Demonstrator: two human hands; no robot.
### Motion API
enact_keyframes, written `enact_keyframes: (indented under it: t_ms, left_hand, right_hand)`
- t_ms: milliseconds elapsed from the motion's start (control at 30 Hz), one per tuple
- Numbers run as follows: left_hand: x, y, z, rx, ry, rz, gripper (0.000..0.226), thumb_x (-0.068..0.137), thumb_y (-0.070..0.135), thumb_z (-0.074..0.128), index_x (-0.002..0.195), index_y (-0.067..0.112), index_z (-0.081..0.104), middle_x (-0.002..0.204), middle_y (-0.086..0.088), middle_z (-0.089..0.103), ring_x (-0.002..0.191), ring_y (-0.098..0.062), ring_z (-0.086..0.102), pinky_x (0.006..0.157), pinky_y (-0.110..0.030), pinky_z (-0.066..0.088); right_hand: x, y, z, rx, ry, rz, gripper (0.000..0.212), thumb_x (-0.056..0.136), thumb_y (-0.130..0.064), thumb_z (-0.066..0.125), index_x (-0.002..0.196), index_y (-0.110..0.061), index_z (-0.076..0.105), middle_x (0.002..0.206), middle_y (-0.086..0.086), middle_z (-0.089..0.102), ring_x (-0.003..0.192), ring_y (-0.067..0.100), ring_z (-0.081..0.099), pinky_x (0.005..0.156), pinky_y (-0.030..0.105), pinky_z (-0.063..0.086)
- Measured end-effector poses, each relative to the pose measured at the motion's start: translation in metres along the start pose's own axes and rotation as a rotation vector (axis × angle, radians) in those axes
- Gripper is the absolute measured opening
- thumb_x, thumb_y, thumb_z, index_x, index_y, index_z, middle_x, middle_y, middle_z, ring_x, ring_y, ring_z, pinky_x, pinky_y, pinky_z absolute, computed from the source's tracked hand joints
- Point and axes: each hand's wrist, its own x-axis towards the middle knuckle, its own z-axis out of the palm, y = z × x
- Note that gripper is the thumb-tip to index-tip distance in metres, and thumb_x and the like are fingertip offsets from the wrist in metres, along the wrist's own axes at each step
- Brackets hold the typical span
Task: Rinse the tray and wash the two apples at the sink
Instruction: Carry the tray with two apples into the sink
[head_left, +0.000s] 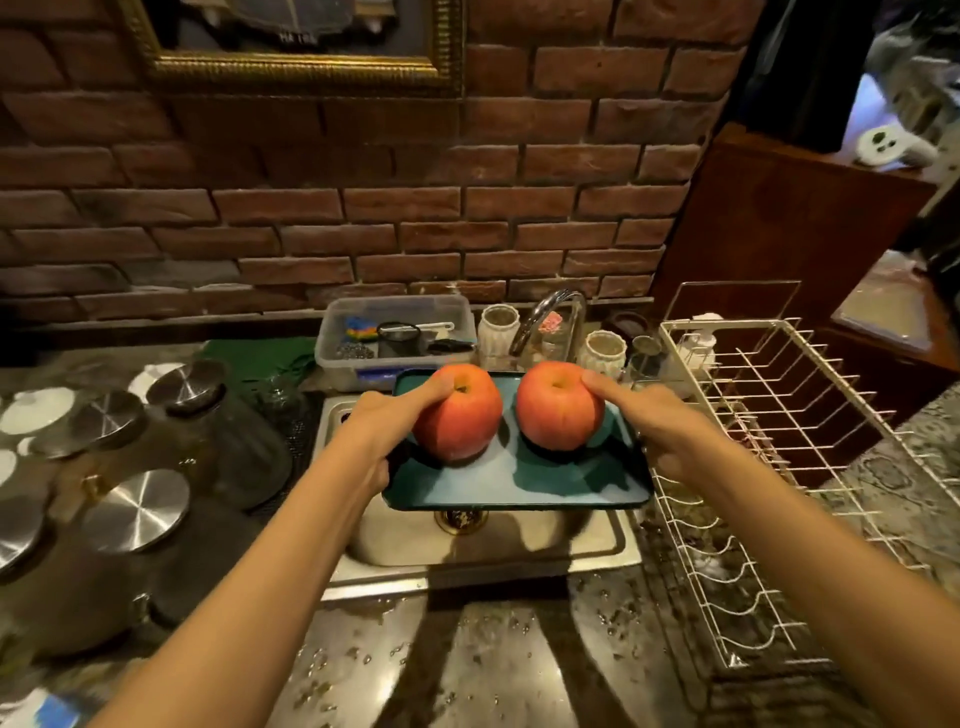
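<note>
**Hands held the loaded tray over the sink; washing not yet begun**

Both hands gripped the teal tray (519, 488) by its short ends. The left hand (382, 434) curled under and around the left edge, its thumb stretched up across the left apple (457, 413). The right hand (657, 428) clasped the right edge the same way, thumb tip touching the top of the right apple (558, 405), as if steadying the fruit while the tray was carried.

Nearest the camera lay the speckled stone tabletop (493, 660), dotted with water drops. Beyond it the tray hung above the steel sink (467, 551), with the brass drain (462, 519) showing just under its near rim. The tray was a shallow rectangle with a dark rim and a paler blue floor; I could not tell whether it was wet. The two apples stood upright on its far half, side by side but apart, stem dimples up, orange-red, smooth and unblemished.

Behind them the curved faucet (545, 317) showed no stream that I could make out. A wire dish rack (769, 415) sat to the right.

In my judgement the task was at its start: the things had reached the sink, but nothing looked rinsed. Left to do were running the water, rinsing the tray and washing each apple.
</note>
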Motion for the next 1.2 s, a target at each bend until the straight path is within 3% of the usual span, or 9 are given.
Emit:
enact_keyframes:
  t_ms: [100,233,367,567,633,867,967,1067,1200]
  left_hand:
    - [0.025,-0.029,-0.017,-0.027,0.028,-0.027,0.076,0.064,0.051,0.089,0.115,0.001,0.063,0.106,-0.014,0.066,0.094,-0.029,0.063,0.073,-0.036,0.051]
    - [0.054,-0.065,-0.031,-0.035,0.047,-0.086,0.077,0.062,0.055,0.088,0.111,0.0,0.067,0.105,-0.013,0.067,0.088,-0.024,0.061,0.069,-0.032,0.047]
    - [0.085,-0.098,-0.032,-0.028,0.069,-0.125,0.102,0.048,0.064,0.087,0.125,0.003,0.06,0.118,-0.015,0.067,0.094,-0.024,0.063,0.067,-0.031,0.047]
    - [0.133,-0.127,-0.027,-0.015,0.046,-0.17,0.076,0.081,0.033,0.082,0.142,0.003,0.047,0.116,-0.008,0.06,0.106,-0.024,0.056,0.088,-0.032,0.044]
    - [0.151,-0.135,-0.026,-0.013,0.036,-0.192,0.076,0.08,0.032,0.082,0.142,0.005,0.047,0.116,-0.006,0.06,0.109,-0.024,0.056,0.095,-0.036,0.047]
    - [0.215,-0.185,-0.027,0.02,0.002,-0.311,0.147,0.036,0.071,0.089,0.157,0.014,0.027,0.149,-0.01,0.047,0.131,-0.031,0.052,0.113,-0.05,0.042]
    - [0.227,-0.19,-0.022,-0.036,0.014,-0.346,0.131,0.042,0.059,0.089,0.152,0.012,0.034,0.14,-0.011,0.055,0.123,-0.029,0.058,0.104,-0.045,0.05]
    - [0.242,-0.203,-0.013,-0.08,0.012,-0.391,0.084,0.065,0.042,0.09,0.133,0.017,0.048,0.124,-0.014,0.064,0.109,-0.029,0.066,0.094,-0.045,0.057]
    - [0.268,-0.224,-0.001,-0.047,0.064,-0.385,0.067,0.072,0.035,0.087,0.128,0.009,0.06,0.109,-0.013,0.071,0.098,-0.028,0.07,0.077,-0.038,0.059]
  right_hand:
    - [0.017,0.016,0.03,0.015,0.005,0.019,0.104,0.047,-0.077,0.082,0.117,-0.003,0.063,0.115,0.011,0.066,0.102,0.028,0.064,0.086,0.041,0.056]
    - [0.034,0.039,0.063,0.039,-0.035,0.023,0.037,0.082,-0.046,0.077,0.085,-0.012,0.061,0.083,0.001,0.058,0.073,0.014,0.053,0.054,0.024,0.036]
    - [0.066,0.065,0.092,0.002,-0.055,0.075,0.05,0.076,-0.057,0.077,0.065,-0.018,0.047,0.066,-0.001,0.048,0.06,0.013,0.045,0.049,0.026,0.03]
    - [0.11,0.094,0.117,-0.024,-0.091,0.156,0.04,0.076,-0.05,0.08,0.074,-0.012,0.067,0.073,0.004,0.066,0.065,0.014,0.057,0.056,0.027,0.043]
    - [0.124,0.104,0.124,-0.027,-0.099,0.165,0.054,0.067,-0.058,0.082,0.084,-0.008,0.072,0.079,0.008,0.07,0.07,0.018,0.061,0.061,0.032,0.046]
    - [0.177,0.142,0.146,-0.037,-0.11,0.205,0.043,0.076,-0.049,0.081,0.09,-0.01,0.067,0.076,0.0,0.068,0.074,0.016,0.066,0.055,0.021,0.046]
    - [0.199,0.156,0.154,-0.026,-0.143,0.221,0.043,0.081,-0.038,0.08,0.108,-0.008,0.065,0.09,0.0,0.07,0.084,0.013,0.067,0.059,0.017,0.048]
    - [0.218,0.169,0.161,-0.044,-0.149,0.241,0.049,0.08,-0.041,0.08,0.114,-0.008,0.065,0.096,0.0,0.07,0.08,0.006,0.064,0.059,0.016,0.047]
    - [0.24,0.184,0.166,-0.032,-0.13,0.244,0.051,0.08,-0.04,0.081,0.115,-0.006,0.064,0.093,-0.002,0.069,0.078,0.004,0.063,0.048,0.008,0.045]
